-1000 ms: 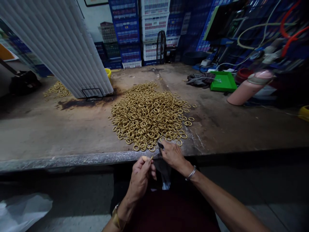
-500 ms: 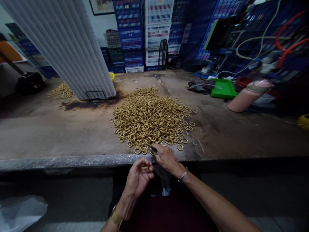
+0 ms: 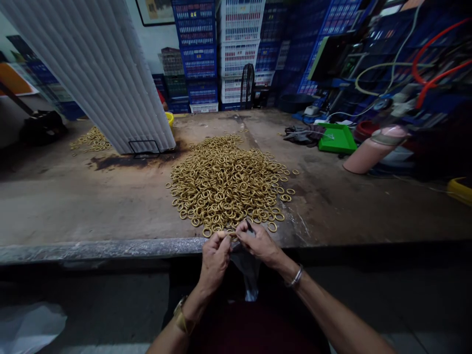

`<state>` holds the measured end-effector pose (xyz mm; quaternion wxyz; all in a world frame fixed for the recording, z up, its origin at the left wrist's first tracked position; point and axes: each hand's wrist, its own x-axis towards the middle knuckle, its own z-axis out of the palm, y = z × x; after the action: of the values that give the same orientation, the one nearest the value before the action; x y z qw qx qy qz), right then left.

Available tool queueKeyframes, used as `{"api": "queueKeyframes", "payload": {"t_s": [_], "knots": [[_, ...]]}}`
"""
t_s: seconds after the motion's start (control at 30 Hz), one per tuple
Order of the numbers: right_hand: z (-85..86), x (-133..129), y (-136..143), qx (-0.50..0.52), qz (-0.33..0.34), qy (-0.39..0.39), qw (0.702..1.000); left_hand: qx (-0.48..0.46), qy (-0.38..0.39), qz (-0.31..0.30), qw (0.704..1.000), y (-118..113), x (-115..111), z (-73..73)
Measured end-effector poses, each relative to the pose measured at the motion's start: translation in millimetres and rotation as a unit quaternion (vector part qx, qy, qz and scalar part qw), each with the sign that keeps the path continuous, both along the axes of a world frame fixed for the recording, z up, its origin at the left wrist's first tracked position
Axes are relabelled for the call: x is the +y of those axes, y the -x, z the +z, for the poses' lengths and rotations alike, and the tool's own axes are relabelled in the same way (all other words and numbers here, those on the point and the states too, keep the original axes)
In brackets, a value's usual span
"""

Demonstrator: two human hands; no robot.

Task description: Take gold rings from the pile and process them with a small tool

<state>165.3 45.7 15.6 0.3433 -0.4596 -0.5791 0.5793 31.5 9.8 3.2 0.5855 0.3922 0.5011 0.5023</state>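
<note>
A brass-coloured ring (image 3: 233,235) is pinched in the fingertips of my left hand (image 3: 214,259), level with the table's front edge. My right hand (image 3: 261,246) meets it from the other side, its fingers closed and close against the ring. A small dark tool (image 3: 250,226) pokes up out of the right fist; its exact kind does not show. Just beyond both hands spreads a large heap of similar rings (image 3: 224,179). Below the hands, a piece of clear plastic (image 3: 250,282) hangs from the table edge.
On the worn table (image 3: 110,206) a tall corrugated white panel (image 3: 121,98) leans at the left, with more rings (image 3: 92,140) behind it. A green tray (image 3: 336,138) and a pink bottle (image 3: 370,152) are at the right. Stacked crates (image 3: 199,59) line the back.
My left hand has risen and turned palm down, bringing its ring to the table edge. My right hand has drawn back from the heap to meet it, and the dark tool now points upward.
</note>
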Motion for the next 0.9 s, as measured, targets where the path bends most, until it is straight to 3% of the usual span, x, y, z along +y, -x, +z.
{"api": "queueKeyframes", "payload": {"t_s": [0.17,0.37,0.57,0.77,0.9], "knots": [[-2.9,-0.5,4.6,-0.021,-0.013,0.028,0.999,0.052,-0.071,0.002,0.996,0.2,-2.7,0.0],[-7.8,2.4,7.1,-0.079,-0.029,-0.034,0.996,-0.039,0.046,-0.052,0.997,1.3,-7.0,-1.2],[-11.6,2.8,1.6,-0.171,-0.048,-0.134,0.975,-0.129,0.052,-0.037,0.990,0.7,-8.7,0.3],[-12.6,-9.9,0.5,-0.262,0.055,-0.223,0.938,-0.089,0.009,-0.035,0.995,2.2,-9.0,-6.7],[-13.9,-12.9,3.1,-0.302,0.080,-0.243,0.918,-0.044,-0.011,-0.037,0.998,2.2,-8.7,-7.6]]}}
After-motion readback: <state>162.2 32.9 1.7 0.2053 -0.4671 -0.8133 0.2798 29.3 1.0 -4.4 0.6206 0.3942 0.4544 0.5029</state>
